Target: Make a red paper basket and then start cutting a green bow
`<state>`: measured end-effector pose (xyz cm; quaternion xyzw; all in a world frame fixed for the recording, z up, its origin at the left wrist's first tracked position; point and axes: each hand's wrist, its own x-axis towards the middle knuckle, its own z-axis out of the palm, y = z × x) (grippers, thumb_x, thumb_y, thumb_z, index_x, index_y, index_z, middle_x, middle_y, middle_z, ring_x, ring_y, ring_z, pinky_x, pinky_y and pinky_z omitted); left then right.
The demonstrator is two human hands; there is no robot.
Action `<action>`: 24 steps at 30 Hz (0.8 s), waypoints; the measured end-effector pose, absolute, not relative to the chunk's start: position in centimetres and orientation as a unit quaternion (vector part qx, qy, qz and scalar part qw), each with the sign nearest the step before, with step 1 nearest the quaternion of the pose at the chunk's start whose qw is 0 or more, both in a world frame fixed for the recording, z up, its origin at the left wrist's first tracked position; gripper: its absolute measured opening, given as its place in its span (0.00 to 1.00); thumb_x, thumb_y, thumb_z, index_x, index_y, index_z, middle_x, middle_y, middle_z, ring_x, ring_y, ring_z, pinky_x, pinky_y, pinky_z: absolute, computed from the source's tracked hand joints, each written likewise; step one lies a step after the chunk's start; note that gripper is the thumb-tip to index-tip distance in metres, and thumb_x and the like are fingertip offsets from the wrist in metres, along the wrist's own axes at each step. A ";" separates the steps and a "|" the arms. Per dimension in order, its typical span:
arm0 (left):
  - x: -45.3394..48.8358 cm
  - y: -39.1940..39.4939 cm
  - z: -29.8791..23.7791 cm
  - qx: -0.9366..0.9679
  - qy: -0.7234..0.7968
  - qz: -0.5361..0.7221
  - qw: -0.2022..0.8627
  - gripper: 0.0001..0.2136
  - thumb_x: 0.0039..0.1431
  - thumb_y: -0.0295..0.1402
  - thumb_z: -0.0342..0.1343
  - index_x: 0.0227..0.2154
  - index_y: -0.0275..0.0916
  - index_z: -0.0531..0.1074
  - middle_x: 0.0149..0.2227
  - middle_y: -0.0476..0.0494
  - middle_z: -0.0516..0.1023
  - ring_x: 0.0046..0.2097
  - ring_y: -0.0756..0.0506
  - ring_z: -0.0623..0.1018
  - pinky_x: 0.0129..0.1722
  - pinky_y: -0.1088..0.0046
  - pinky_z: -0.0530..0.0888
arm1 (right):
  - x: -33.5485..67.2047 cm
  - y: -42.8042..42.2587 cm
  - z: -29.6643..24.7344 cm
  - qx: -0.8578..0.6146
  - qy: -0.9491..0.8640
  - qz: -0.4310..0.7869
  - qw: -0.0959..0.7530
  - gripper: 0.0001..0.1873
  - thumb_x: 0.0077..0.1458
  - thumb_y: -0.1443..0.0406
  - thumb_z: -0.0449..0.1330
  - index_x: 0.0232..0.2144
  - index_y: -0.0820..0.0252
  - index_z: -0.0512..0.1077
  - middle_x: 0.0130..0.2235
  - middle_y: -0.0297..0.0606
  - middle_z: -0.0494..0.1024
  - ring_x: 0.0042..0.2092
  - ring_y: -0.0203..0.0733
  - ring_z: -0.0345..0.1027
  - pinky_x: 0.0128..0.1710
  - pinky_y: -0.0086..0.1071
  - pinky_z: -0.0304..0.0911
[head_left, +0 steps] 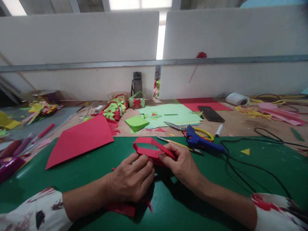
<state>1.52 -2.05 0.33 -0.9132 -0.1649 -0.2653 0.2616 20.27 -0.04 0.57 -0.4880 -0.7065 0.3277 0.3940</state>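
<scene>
My left hand (131, 179) and my right hand (180, 163) meet over the green cutting mat (72, 179), both pinching a looped red paper strip (150, 147). The strip curls into an open loop just beyond my fingertips. More red paper (125, 208) lies flat under my left hand and wrist. A large red paper sheet (80, 139) rests to the left of the hands.
A blue glue gun (202, 142) with black cable (243, 166), yellow-handled scissors (190, 130), a white marker (218, 130) and a black phone (211, 113) lie right of centre. Green paper sheets (168, 115), finished paper baskets (136, 101), a bottle (137, 82) and white partitions (79, 54) stand behind.
</scene>
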 end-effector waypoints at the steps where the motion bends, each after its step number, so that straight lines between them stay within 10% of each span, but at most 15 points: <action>1: 1.5 -2.1 0.4 -0.915 -0.163 -0.266 0.255 0.11 0.59 0.22 0.44 0.33 0.30 0.73 0.33 0.38 0.77 0.37 0.41 0.74 0.33 0.64 0.68 | 20.2 -0.1 0.6 -0.495 -0.703 0.327 0.393 0.07 0.50 0.64 0.56 0.24 0.60 0.68 0.23 0.31 0.69 0.26 0.36 0.61 0.27 0.29 0.57; 9: -1.1 -1.8 0.6 -0.848 -0.395 -0.345 0.071 0.12 0.55 0.35 0.57 0.19 0.37 0.65 0.18 0.50 0.67 0.22 0.51 0.65 0.23 0.75 0.60 | 20.2 -0.2 0.8 -0.489 -0.706 0.323 0.397 0.03 0.47 0.66 0.56 0.24 0.60 0.67 0.27 0.34 0.72 0.30 0.38 0.65 0.30 0.29 0.59; 16: -0.1 -0.3 1.3 -0.693 -0.510 -0.329 -0.389 0.14 0.54 0.39 0.53 0.38 0.34 0.70 0.32 0.46 0.75 0.31 0.48 0.73 0.30 0.75 0.68 | 20.2 0.2 0.7 -0.482 -0.717 0.318 0.391 0.05 0.48 0.65 0.56 0.25 0.61 0.68 0.25 0.33 0.71 0.28 0.38 0.64 0.28 0.30 0.59; 24: 1.7 0.1 0.9 -0.641 -0.549 -0.338 -0.416 0.11 0.51 0.36 0.51 0.29 0.32 0.72 0.25 0.47 0.73 0.27 0.49 0.70 0.27 0.76 0.65 | 20.1 -0.1 0.5 -0.472 -0.714 0.333 0.395 0.04 0.47 0.65 0.56 0.25 0.61 0.68 0.27 0.34 0.71 0.29 0.38 0.65 0.29 0.28 0.60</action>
